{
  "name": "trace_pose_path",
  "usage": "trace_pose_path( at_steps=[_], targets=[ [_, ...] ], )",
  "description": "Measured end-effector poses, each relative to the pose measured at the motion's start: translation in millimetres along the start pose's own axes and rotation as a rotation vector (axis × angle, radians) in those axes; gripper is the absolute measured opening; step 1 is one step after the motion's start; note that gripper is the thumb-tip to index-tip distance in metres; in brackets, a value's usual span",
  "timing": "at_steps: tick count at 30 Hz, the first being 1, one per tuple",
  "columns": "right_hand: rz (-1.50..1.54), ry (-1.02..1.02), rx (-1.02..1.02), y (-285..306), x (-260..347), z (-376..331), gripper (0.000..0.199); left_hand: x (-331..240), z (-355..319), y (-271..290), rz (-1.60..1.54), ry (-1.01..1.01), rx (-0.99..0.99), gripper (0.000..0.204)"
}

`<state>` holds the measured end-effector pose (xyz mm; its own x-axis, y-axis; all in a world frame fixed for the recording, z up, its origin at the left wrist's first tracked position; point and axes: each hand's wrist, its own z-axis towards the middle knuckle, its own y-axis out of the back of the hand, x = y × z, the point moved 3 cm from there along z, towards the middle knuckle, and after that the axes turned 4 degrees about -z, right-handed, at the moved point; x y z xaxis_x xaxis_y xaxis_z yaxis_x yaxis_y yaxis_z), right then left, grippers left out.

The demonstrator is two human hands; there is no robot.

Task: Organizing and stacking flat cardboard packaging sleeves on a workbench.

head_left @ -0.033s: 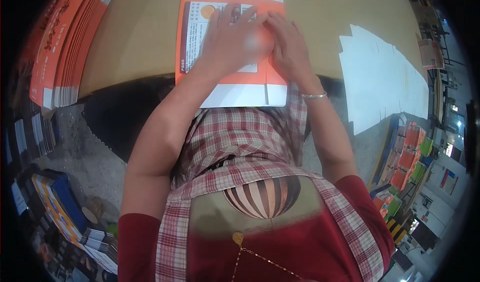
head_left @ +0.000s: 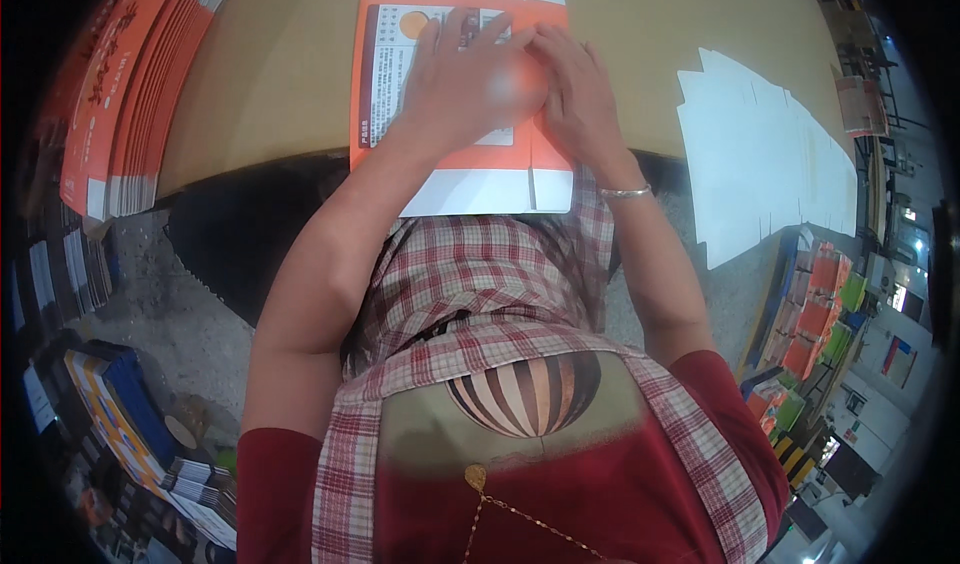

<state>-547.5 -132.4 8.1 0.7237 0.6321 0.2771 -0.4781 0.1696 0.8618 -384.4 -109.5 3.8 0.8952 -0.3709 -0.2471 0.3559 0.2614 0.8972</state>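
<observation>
A flat, folded carton (head_left: 470,189) in orange and white lies on the table in front of me, overhanging its near edge. A printed white panel with a round yellow mark fills part of its orange face. My left hand (head_left: 465,89) rests flat across that panel with the fingers spread. My right hand (head_left: 582,104) lies along the carton's right side, over the crease there, fingers stretched and its fingertips against the left hand's thumb side. Neither hand grips anything that shows. A blurry bright patch covers part of the left hand.
On the table's left stands a stack of flat orange cartons (head_left: 150,94). White flat cartons (head_left: 760,154) lie fanned out at the right, past the table's (head_left: 640,24) near edge. Bundles of orange and green packaging (head_left: 815,309) sit lower right, and stacked printed boxes (head_left: 120,414) lower left.
</observation>
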Motion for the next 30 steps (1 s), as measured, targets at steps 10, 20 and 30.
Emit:
trace_pose_path(
  at_steps=[10, 20, 30],
  targets=[
    [-0.073, -0.150, 0.054, 51, -15, -23, 0.045, -3, -2, -1, -0.070, 0.028, 0.069, 0.066],
    [-0.679, -0.514, 0.700, 141, -83, -133, 0.087, -8, 4, 4, -0.006, 0.073, 0.158, 0.066],
    [0.952, -0.539, -0.169, 211, -26, -21, 0.084, 16, 1, 18, -0.617, 0.178, -0.149, 0.054]
  ],
)
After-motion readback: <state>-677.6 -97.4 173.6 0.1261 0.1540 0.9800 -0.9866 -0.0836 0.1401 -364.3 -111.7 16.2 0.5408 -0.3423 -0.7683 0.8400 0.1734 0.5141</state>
